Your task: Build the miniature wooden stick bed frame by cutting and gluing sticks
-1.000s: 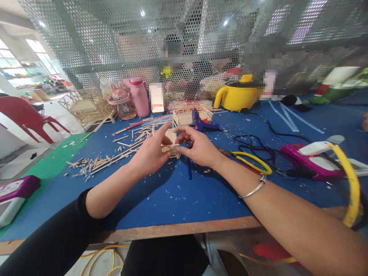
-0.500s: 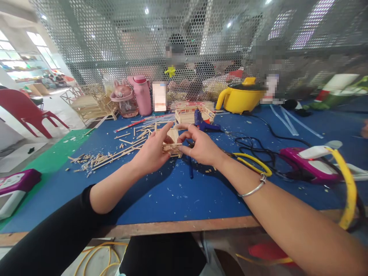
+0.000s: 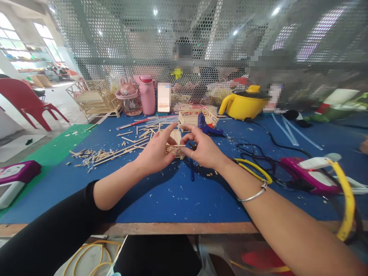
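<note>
My left hand (image 3: 156, 151) and my right hand (image 3: 202, 149) meet over the blue table (image 3: 172, 191), both pinching a small frame of thin wooden sticks (image 3: 175, 142) held just above the surface. My left index finger points up along its left side; my right thumb and fingers grip its right side. A silver bangle (image 3: 254, 193) sits on my right wrist. Loose sticks and offcuts (image 3: 115, 151) lie left of my hands.
A blue glue gun (image 3: 205, 124) and a stick box (image 3: 195, 117) lie behind my hands. Yellow-handled cutters (image 3: 253, 168), black cables, a purple-white device (image 3: 310, 176), yellow pot (image 3: 244, 101), pink bottles (image 3: 146, 94) and stick models (image 3: 92, 99) stand around. People sit behind the mesh.
My hands stay together on the stick frame with small finger shifts. The camera has tilted slightly, so the scene sits a little lower and to the right.
</note>
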Demonstrator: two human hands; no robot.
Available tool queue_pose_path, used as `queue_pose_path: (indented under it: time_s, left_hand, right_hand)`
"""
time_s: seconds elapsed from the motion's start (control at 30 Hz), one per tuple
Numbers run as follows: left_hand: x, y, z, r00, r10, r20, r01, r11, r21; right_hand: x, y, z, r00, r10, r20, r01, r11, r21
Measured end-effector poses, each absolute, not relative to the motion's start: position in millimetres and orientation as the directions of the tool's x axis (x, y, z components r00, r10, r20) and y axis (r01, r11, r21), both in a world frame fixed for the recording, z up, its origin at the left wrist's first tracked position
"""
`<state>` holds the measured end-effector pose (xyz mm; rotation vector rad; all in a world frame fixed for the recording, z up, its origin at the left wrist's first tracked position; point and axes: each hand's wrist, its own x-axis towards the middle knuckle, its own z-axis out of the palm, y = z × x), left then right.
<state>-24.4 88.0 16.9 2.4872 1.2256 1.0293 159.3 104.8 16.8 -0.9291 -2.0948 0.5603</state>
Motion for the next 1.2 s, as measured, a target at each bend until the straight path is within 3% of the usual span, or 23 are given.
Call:
queue_pose_path:
  time_s: [0.3,0.63,0.97,1.2]
  left_hand:
    - [-20,86,14,0.320,0.796,0.513,0.649,-0.579,0.494]
    - [-17,84,11,0.329,0.781,0.531,0.612,-0.605,0.509]
    - [-13,83,12,0.303,0.796,0.524,0.648,-0.575,0.499]
    - [-12,83,11,0.297,0.794,0.531,0.655,-0.574,0.492]
  right_hand:
    - [159,101,18,-0.428,0.768,0.476,0.454,0.638,-0.621]
    - [159,102,17,-0.447,0.780,0.439,0.405,0.613,-0.678]
    - [162,99,25,-0.534,0.719,0.445,0.491,0.692,-0.529]
    - [163,97,25,-0.524,0.731,0.438,0.508,0.681,-0.528]
